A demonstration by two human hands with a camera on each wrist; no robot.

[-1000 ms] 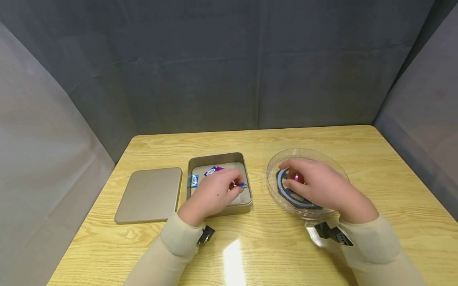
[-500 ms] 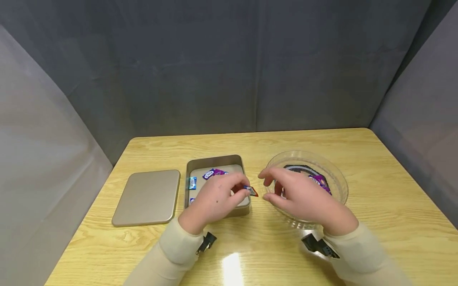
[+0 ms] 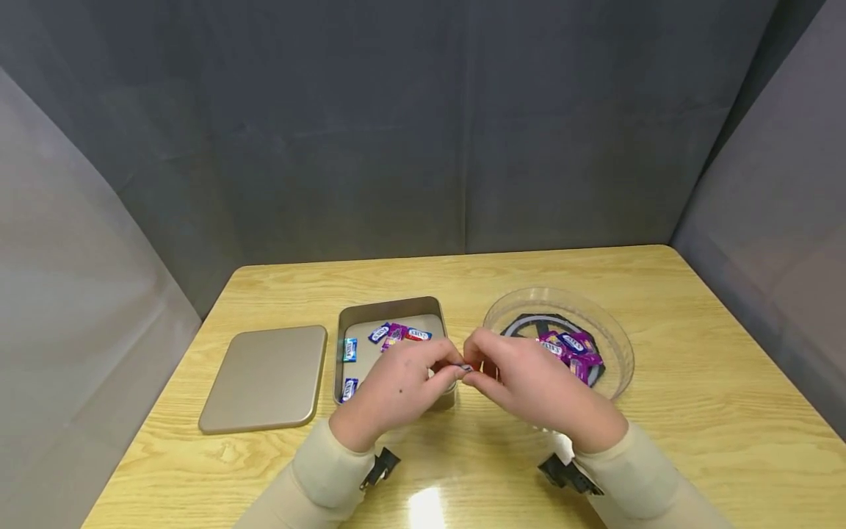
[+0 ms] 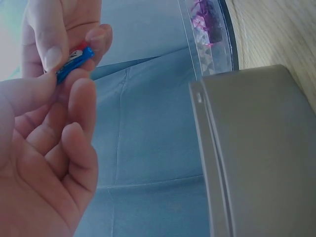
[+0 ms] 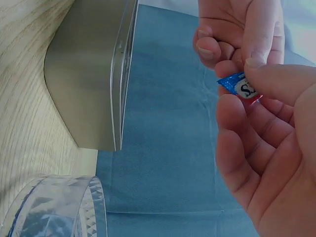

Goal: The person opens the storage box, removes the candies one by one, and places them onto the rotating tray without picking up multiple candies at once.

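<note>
A small blue-and-red wrapped candy (image 3: 465, 368) is pinched between the fingertips of both hands, just off the tin's right side in the head view. My left hand (image 3: 403, 378) grips its left end with thumb and forefinger. From the other side, my right hand (image 3: 538, 382) pinches the same candy (image 5: 242, 87), whose printed label shows in the right wrist view. Beneath and left of the hands stands a metal tin (image 3: 390, 308) holding several wrapped candies (image 3: 396, 334), partly hidden by my left hand. A clear round dish (image 3: 620, 349) with purple-wrapped candies (image 3: 575, 345) is behind my right hand.
The tin's flat square lid (image 3: 264, 378) lies on the wooden table (image 3: 198, 477), left of the tin. Grey cloth (image 3: 357, 147) hangs behind the table, with paler cloth at both sides. A band with a black device sits at each wrist.
My right hand has come out of the dish and moved left to meet my left hand. It now also pinches the candy that my left hand holds, which has shifted slightly right.
</note>
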